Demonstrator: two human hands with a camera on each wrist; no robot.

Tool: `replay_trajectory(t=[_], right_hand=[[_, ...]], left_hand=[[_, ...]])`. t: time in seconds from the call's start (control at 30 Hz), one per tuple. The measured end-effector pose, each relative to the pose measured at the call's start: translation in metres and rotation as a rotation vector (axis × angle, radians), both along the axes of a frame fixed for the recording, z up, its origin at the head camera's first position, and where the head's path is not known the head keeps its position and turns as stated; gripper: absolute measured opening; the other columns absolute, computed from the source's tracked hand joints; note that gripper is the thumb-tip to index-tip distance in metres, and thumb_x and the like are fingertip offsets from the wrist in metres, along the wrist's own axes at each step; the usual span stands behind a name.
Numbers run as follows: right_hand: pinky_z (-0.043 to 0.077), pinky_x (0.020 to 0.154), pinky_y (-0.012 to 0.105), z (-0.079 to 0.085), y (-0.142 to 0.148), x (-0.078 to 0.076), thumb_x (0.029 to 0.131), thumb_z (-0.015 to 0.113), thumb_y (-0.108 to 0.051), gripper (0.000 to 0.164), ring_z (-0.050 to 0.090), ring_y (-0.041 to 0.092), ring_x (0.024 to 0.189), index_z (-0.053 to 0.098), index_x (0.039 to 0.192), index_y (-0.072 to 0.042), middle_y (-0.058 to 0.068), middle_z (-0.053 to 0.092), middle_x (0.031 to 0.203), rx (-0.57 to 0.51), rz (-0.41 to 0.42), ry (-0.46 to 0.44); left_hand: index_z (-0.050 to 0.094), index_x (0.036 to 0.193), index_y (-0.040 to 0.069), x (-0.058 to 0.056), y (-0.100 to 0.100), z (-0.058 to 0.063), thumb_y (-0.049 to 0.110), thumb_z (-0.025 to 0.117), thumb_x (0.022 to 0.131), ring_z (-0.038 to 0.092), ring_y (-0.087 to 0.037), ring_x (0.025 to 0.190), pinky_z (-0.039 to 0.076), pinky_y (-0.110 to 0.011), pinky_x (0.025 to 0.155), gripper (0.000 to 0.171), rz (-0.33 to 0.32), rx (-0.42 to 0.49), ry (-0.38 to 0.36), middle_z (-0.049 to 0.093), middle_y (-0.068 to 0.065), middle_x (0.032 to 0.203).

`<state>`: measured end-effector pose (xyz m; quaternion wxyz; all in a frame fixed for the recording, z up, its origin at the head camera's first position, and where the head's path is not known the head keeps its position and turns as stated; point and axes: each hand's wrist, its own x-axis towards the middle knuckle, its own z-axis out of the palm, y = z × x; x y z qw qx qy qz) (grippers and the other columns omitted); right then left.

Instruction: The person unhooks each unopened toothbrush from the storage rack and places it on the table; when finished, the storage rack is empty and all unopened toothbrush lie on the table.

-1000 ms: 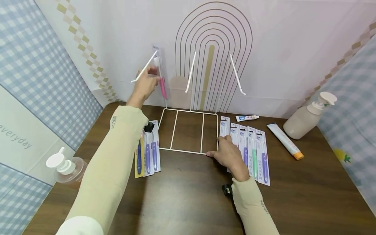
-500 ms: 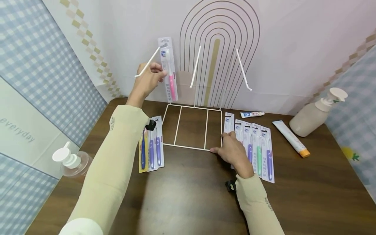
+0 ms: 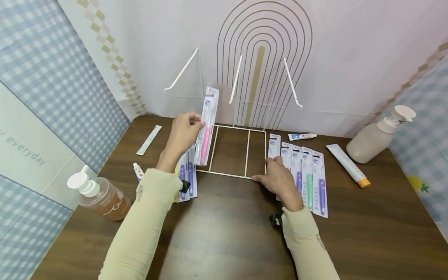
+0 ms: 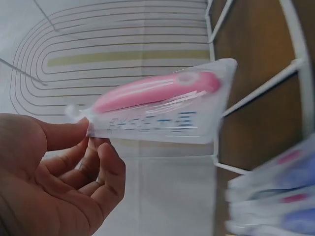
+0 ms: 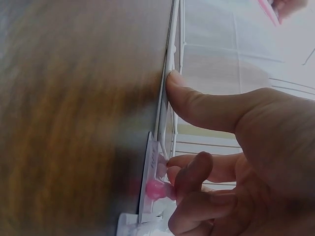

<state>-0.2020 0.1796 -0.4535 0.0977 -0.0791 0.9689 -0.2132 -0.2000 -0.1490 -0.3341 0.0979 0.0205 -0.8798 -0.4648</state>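
Observation:
My left hand (image 3: 183, 134) pinches a packaged toothbrush (image 3: 205, 142) with a pink handle between thumb and fingers. The pack tilts slightly, over the left side of a white wire rack (image 3: 227, 174). In the left wrist view the pink handle end (image 4: 157, 91) points away from the hand (image 4: 64, 182). Three bare prongs stick out from the rack's upright back, the left prong (image 3: 182, 70) above the held pack. My right hand (image 3: 278, 177) holds the rack's front right corner, its thumb (image 5: 184, 96) against the front bar and its fingers curled at the side.
Several packaged toothbrushes (image 3: 316, 186) lie right of the rack, others (image 3: 190, 182) left, partly hidden. A toothpaste tube (image 3: 346, 163), small tube (image 3: 302, 136) and white pump bottle (image 3: 365, 142) are at right. An amber pump bottle (image 3: 108, 200), another small tube (image 3: 138, 171) and slim packet (image 3: 149, 140) are left.
My left hand has brought the pink toothbrush pack away from the left prong, down and toward me. The right hand stays at the rack's corner. The view has shifted slightly.

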Motion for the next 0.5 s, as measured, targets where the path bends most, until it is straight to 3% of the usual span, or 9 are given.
replay_trajectory(t=[0.23, 0.27, 0.4, 0.43, 0.5], right_hand=[[0.062, 0.090, 0.059, -0.004, 0.004, -0.002, 0.095, 0.090, -0.058, 0.099, 0.074, 0.043, 0.101, 0.055, 0.164, 0.004, 0.034, 0.051, 0.160, 0.009, 0.027, 0.000], [0.062, 0.090, 0.061, -0.003, 0.004, -0.002, 0.095, 0.089, -0.060, 0.101, 0.074, 0.045, 0.102, 0.054, 0.164, 0.005, 0.035, 0.050, 0.161, 0.008, 0.033, -0.008], [0.061, 0.094, 0.064, -0.002, 0.004, -0.001, 0.096, 0.089, -0.059, 0.100, 0.074, 0.050, 0.109, 0.052, 0.166, 0.004, 0.036, 0.049, 0.163, -0.005, 0.038, -0.009], [0.061, 0.095, 0.065, 0.005, 0.001, 0.003, 0.097, 0.089, -0.056, 0.099, 0.074, 0.051, 0.110, 0.052, 0.166, 0.005, 0.038, 0.048, 0.163, -0.005, 0.040, -0.019], [0.061, 0.097, 0.066, 0.020, -0.005, 0.012, 0.099, 0.088, -0.051, 0.095, 0.074, 0.053, 0.112, 0.051, 0.165, 0.008, 0.039, 0.048, 0.163, -0.007, 0.041, -0.026]], left_hand=[[0.076, 0.135, -0.006, 0.035, -0.008, -0.030, 0.014, 0.066, 0.114, 0.075, -0.037, 0.109, 0.060, -0.048, 0.098, 0.031, 0.093, 0.047, -0.053, 0.081, -0.027, 0.125], [0.078, 0.132, -0.004, 0.032, -0.019, -0.045, 0.019, 0.068, 0.114, 0.076, -0.033, 0.106, 0.061, -0.044, 0.095, 0.031, 0.095, 0.078, -0.036, 0.083, -0.023, 0.121], [0.077, 0.134, -0.004, 0.046, -0.035, -0.055, 0.019, 0.066, 0.114, 0.078, -0.036, 0.112, 0.061, -0.048, 0.099, 0.032, 0.169, 0.075, -0.078, 0.083, -0.025, 0.126], [0.078, 0.134, -0.002, 0.043, -0.045, -0.069, 0.022, 0.067, 0.114, 0.078, -0.034, 0.110, 0.062, -0.045, 0.096, 0.033, 0.185, 0.063, -0.081, 0.084, -0.023, 0.125], [0.076, 0.136, -0.003, 0.052, -0.052, -0.071, 0.020, 0.064, 0.114, 0.078, -0.036, 0.110, 0.062, -0.047, 0.095, 0.034, 0.223, 0.018, -0.125, 0.083, -0.023, 0.125]])
